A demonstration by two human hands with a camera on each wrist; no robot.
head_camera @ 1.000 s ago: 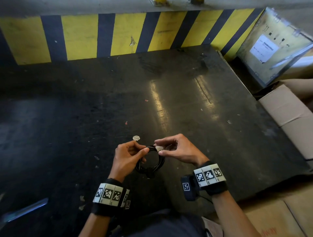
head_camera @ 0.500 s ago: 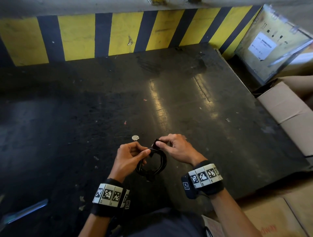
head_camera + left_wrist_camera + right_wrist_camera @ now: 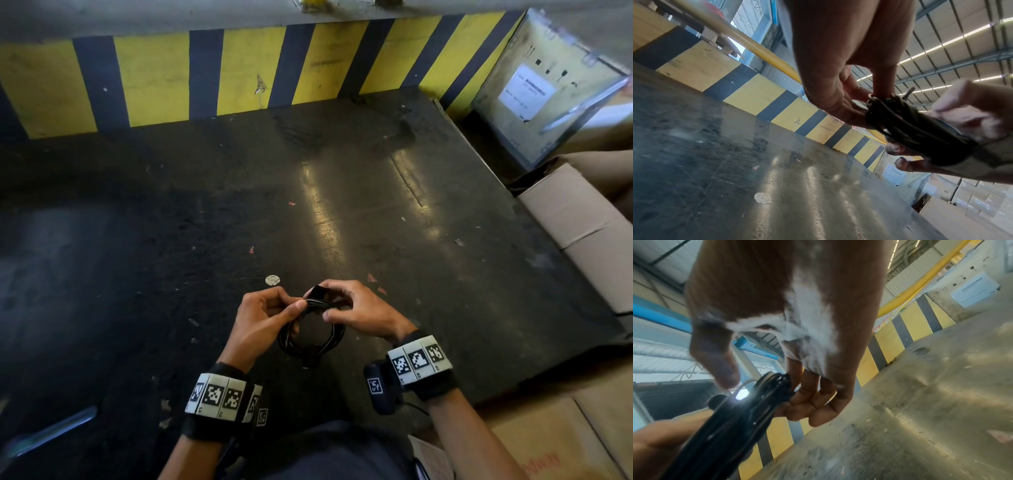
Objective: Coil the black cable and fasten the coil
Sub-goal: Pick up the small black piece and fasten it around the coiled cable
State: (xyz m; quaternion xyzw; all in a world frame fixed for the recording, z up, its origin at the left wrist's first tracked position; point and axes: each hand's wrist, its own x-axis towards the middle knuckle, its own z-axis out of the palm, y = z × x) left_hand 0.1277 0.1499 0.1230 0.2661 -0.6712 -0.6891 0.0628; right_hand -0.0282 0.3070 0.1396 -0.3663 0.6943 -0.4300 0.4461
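Holding the coiled black cable (image 3: 310,337) above the near edge of the dark counter (image 3: 171,240), you grip it with both hands: your left hand (image 3: 262,318) has its fingers (image 3: 274,301) curled round the coil's left side, thumb pressed against the top of the loops, while your right hand (image 3: 359,308) pinches the coil's upper right part, its fingers closed on the strands and on a flat black strap (image 3: 318,292) that stands up at the top of the coil, between your two hands. The coil hangs off the counter, its lower arc free, just nearer to you than a small round white sticker (image 3: 272,280) on the counter. From the left wrist, the bundled strands (image 3: 910,126) run between your left palm and your right hand's fingers (image 3: 962,116); from the right wrist, the glossy coil (image 3: 740,415) passes under your right thumb and against the curled fingers (image 3: 813,402), though that picture is blurred. Beyond the counter's far edge stands a yellow-and-black striped barrier (image 3: 239,72); off the counter's right edge sit cardboard boxes (image 3: 575,219) and a labelled crate (image 3: 541,92). Marker bands (image 3: 219,395) wrap both your wrists
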